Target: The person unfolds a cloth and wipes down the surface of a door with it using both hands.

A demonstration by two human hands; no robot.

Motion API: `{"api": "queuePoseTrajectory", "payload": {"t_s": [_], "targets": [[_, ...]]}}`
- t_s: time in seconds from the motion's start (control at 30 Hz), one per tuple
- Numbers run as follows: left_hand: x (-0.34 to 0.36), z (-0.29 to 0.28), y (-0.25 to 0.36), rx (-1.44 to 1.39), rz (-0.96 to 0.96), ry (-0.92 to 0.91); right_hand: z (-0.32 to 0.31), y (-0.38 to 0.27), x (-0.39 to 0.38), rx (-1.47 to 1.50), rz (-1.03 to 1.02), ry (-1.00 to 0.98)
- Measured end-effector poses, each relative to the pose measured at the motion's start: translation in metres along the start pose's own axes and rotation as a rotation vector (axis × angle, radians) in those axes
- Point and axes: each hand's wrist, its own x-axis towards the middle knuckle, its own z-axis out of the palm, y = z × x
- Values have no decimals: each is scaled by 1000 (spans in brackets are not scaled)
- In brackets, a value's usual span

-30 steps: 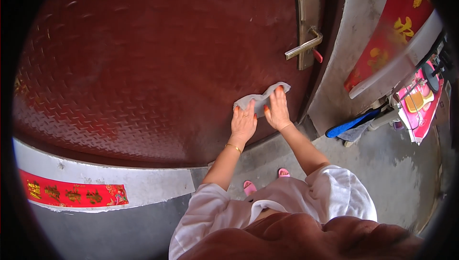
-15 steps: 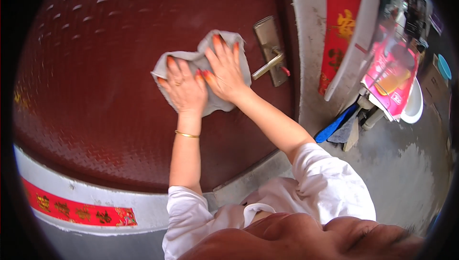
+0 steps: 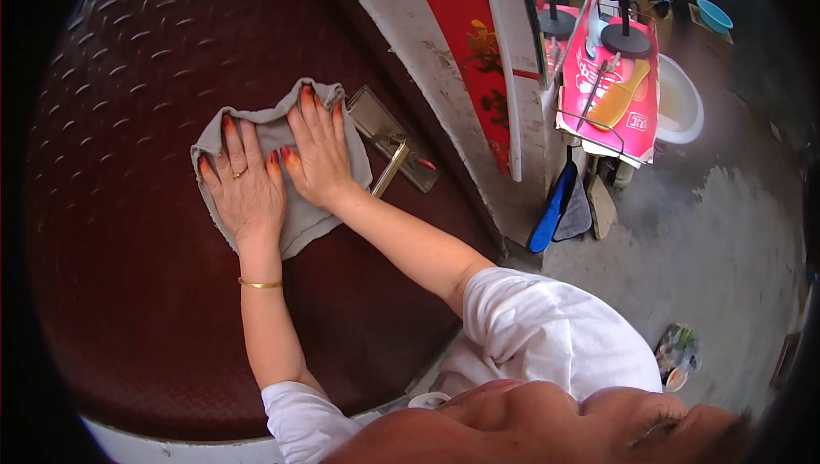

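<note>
A grey cloth [image 3: 299, 216] lies spread against a dark red door [image 3: 154, 310] with a raised pattern. My left hand [image 3: 248, 182] presses flat on the cloth's left part, fingers stretched out and apart. On its right part rests my right hand [image 3: 322, 157], also flat, the thumbs of both hands close together. The cloth's upper edge is rumpled around my fingertips. Just right of the cloth is the metal door handle [image 3: 390, 169] on its long plate, partly covered by the cloth and my right forearm.
Beside the door frame hangs a red paper strip [image 3: 480, 46] with gold lettering. Farther right, a wire rack [image 3: 589, 127] carries pink card, a yellow comb [image 3: 621, 95] and a black stand. A white basin [image 3: 681, 101] is behind it; blue and grey insoles [image 3: 553, 208] hang below.
Both hands and the cloth now appear farther left and slightly lower. The whole view has also shifted, with the rack and door frame farther left. The hands stay flat on the cloth.
</note>
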Motion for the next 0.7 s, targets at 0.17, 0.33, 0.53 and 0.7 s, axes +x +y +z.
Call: {"api": "queuePoseTrajectory", "payload": {"t_s": [0.17, 0.33, 0.53, 0.7], "targets": [[-14, 8, 17, -82, 88, -44, -2, 7, -31, -70, 65, -34], [-37, 4, 33, -114, 181, -152, -6, 13, -76, -93, 102, -90], [-72, 18, 62, -232, 283, -176, -15, 40, -134, -112, 192, -262], [-115, 28, 82, -294, 338, -203, -39, 44, -174, -178, 233, -379]]}}
